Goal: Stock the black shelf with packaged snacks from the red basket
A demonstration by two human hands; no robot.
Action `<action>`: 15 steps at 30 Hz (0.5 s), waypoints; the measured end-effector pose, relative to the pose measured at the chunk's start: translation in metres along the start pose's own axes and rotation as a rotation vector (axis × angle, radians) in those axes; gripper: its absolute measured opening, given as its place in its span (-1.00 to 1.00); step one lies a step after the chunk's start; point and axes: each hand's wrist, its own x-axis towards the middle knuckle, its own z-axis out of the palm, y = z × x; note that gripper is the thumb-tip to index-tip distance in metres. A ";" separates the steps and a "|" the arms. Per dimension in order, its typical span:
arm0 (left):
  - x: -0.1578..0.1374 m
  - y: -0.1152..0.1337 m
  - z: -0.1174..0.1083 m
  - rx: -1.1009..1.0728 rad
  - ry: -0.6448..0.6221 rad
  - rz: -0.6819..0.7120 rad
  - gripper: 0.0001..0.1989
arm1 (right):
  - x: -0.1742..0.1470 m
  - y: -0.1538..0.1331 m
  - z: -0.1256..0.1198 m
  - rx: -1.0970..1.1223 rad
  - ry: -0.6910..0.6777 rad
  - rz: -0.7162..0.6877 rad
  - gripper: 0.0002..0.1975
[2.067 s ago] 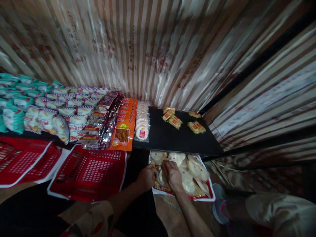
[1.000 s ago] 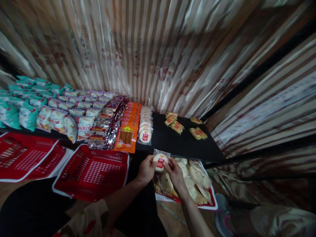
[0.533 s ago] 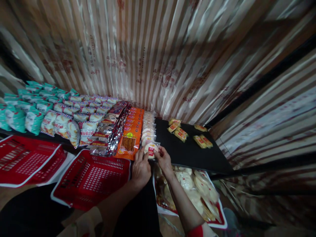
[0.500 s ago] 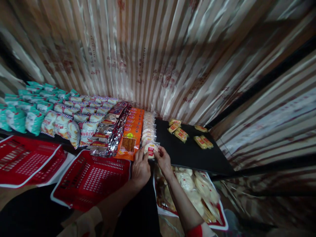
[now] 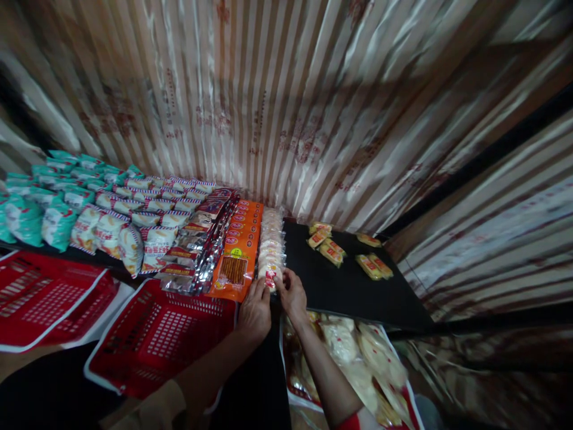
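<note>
A clear packet of round, pale rice crackers (image 5: 270, 278) with a red label lies at the front end of a row of like packets (image 5: 272, 230) on the black shelf (image 5: 326, 286). My left hand (image 5: 255, 312) has its fingertips on the packet's left side. From the right, my right hand (image 5: 292, 297) grips the packet's edge between thumb and fingers. Close by on the left are orange bags of brown stick snacks (image 5: 235, 269), overlapping in a column. Dark silver-edged bags (image 5: 188, 254) lie beyond them.
White snack bags (image 5: 154, 248) and teal bags (image 5: 58, 224) fill the shelf's left part. Several small yellow packets (image 5: 331, 254) lie on the right. Below are red baskets (image 5: 165, 325) and a basket of pale packets (image 5: 342, 340). A striped curtain (image 5: 250, 89) hangs behind.
The rice cracker packet has gone down flatter and slightly farther back against its row, with both hands still at it. The view has shifted slightly.
</note>
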 end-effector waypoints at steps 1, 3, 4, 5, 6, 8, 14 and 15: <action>0.000 0.000 -0.001 0.002 0.001 0.006 -0.53 | 0.000 -0.001 0.000 0.000 -0.002 0.004 -0.61; 0.000 0.000 -0.001 0.006 0.004 0.018 -0.53 | 0.000 -0.002 0.000 0.011 0.001 0.008 -0.61; 0.000 0.000 -0.001 0.008 0.007 0.022 -0.53 | -0.001 -0.003 0.000 0.020 0.001 0.009 -0.61; 0.000 0.001 -0.001 0.010 0.009 0.024 -0.53 | -0.001 -0.003 0.000 0.032 -0.004 0.010 -0.59; -0.001 0.001 0.000 0.009 0.011 0.024 -0.53 | -0.001 -0.002 0.000 0.041 -0.010 0.011 -0.57; -0.001 0.001 0.001 0.005 0.006 0.025 -0.53 | -0.002 -0.002 0.000 0.047 -0.020 0.011 -0.54; 0.003 0.002 0.002 0.008 -0.019 0.033 -0.51 | -0.005 -0.001 0.003 -0.007 0.017 0.011 -0.55; 0.004 0.002 0.002 0.011 -0.020 0.031 -0.50 | -0.004 -0.001 0.003 -0.011 0.019 0.006 -0.56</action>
